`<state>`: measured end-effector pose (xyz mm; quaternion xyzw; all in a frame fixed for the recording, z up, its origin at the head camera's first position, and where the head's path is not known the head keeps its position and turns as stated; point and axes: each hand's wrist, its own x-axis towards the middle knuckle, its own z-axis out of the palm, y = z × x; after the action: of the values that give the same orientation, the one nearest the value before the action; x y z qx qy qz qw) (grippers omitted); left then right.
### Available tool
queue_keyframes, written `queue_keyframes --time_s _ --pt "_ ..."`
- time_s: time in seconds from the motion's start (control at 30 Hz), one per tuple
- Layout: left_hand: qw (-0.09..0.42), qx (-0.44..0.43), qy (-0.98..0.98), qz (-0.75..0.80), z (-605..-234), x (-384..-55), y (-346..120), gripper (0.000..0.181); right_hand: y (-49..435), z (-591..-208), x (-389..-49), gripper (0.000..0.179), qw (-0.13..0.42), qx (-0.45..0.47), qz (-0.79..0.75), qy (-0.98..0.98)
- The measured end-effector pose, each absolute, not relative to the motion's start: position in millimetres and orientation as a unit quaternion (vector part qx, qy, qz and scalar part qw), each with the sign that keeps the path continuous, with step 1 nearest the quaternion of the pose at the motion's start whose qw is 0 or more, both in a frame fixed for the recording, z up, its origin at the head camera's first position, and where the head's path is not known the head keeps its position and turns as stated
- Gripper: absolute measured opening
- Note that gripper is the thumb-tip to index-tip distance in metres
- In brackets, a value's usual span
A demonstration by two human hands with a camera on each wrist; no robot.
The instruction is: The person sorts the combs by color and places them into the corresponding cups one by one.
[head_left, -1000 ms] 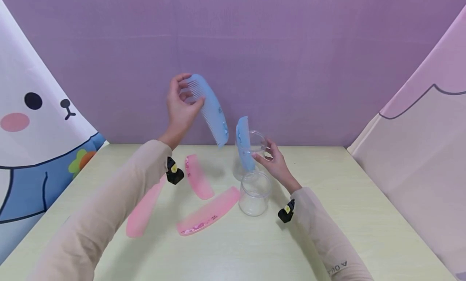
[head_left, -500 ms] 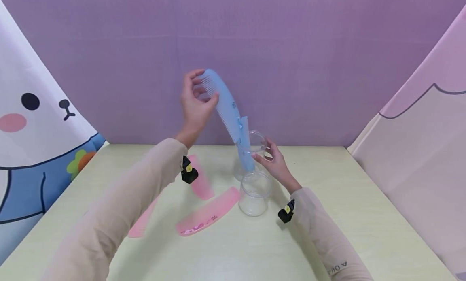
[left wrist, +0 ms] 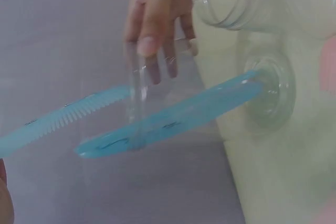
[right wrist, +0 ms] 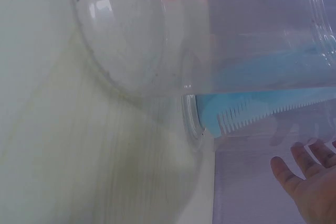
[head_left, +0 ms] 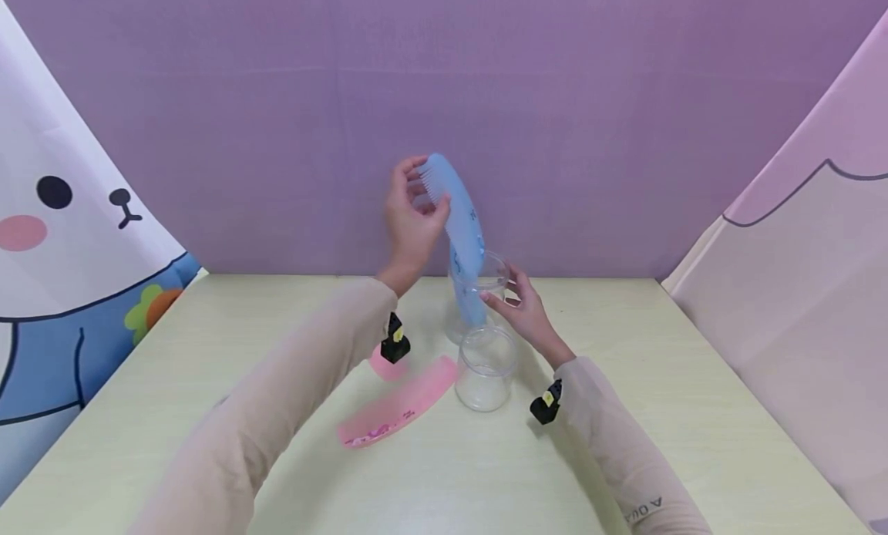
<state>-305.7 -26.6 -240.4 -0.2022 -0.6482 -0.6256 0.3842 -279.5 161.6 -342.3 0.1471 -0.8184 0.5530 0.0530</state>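
Note:
My left hand [head_left: 416, 223] pinches the upper end of a blue comb [head_left: 454, 211], its teeth facing left. The comb slants down, with its lower end at the mouth of a tall clear jar [head_left: 452, 328]. Inside that jar a second blue comb [left wrist: 178, 115] leans, its top sticking out past the rim. My right hand [head_left: 529, 313] holds the jar near the rim from the right, thumb in front and fingers behind. In the left wrist view, the held comb's lower end [left wrist: 107, 96] comes right up to the rim, close to the right hand's fingers [left wrist: 148, 45].
A shorter clear jar [head_left: 484, 381] stands just in front of the tall one. Left of it lies a pink comb [head_left: 398, 408]; another pink comb [head_left: 388, 367] is mostly covered by the left wrist. The purple backdrop [head_left: 555, 134] rises behind the table [head_left: 590, 311].
My left hand has carried the blue comb rightward and then down to the tall jar's mouth. The left sleeve now hides one pink comb on the left. My right hand has stayed put.

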Motion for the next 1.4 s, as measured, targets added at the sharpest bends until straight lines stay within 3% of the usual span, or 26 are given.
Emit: queue_keyframes --time_s 0.67,1.4 --pt "0.367 -0.201 -0.714 -0.561 -288.0 -307.9 3.4 0.047 160.3 -342.2 -279.2 0.075 0.05 0.146 0.557 -0.816" --pt "0.347 -0.225 -0.772 -0.483 -305.7 -307.9 0.5 0.05 162.1 -342.6 -278.3 0.074 0.056 0.154 0.555 -0.816"
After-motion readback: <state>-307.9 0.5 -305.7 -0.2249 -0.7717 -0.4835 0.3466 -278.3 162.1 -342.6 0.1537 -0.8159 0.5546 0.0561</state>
